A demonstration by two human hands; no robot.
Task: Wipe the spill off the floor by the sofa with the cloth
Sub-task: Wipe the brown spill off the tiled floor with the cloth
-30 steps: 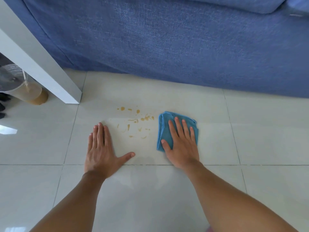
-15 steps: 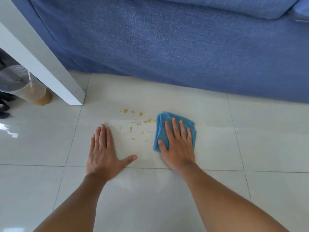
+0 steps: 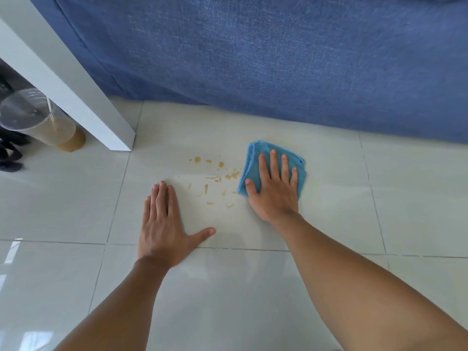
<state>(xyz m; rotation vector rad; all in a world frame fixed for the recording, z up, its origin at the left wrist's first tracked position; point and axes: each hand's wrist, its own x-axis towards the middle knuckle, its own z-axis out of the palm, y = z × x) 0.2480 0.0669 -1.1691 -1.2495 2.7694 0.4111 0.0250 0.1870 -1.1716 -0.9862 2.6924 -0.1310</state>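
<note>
My right hand (image 3: 274, 191) lies flat on the cloth (image 3: 255, 158), palm down, fingers spread and straight, pressing it to the floor (image 3: 417, 198) rather than closing round it; the cloth is a soft, bright blue towel, folded into a rough square with thick rolled edges, and it shows beyond my fingertips and past my thumb; my left hand (image 3: 164, 224) rests flat on the bare floor to the left of the cloth, fingers held together and thumb stretched out toward it, with nothing under it or in it; so neither grip is clamped on anything, both lie open.

The spill (image 3: 215, 181) sits between my left hand and the cloth: a scatter of small tan drops and thin streaks, the nearest blotches touching or nearly touching the cloth's left edge; the floor is glossy pale tile, cut by thin grey joints, and it throws back soft reflections of my forearms.

Behind the cloth stands the sofa (image 3: 278, 59), a broad wall of blue woven fabric with a coarse, flecked weave, its lower edge meeting the tile; far to the left of the cloth a square white table leg (image 3: 83, 97) slants down to the floor, and beyond it a clear plastic cup (image 3: 43, 122) with a lid and straw holds a milky brown drink.
</note>
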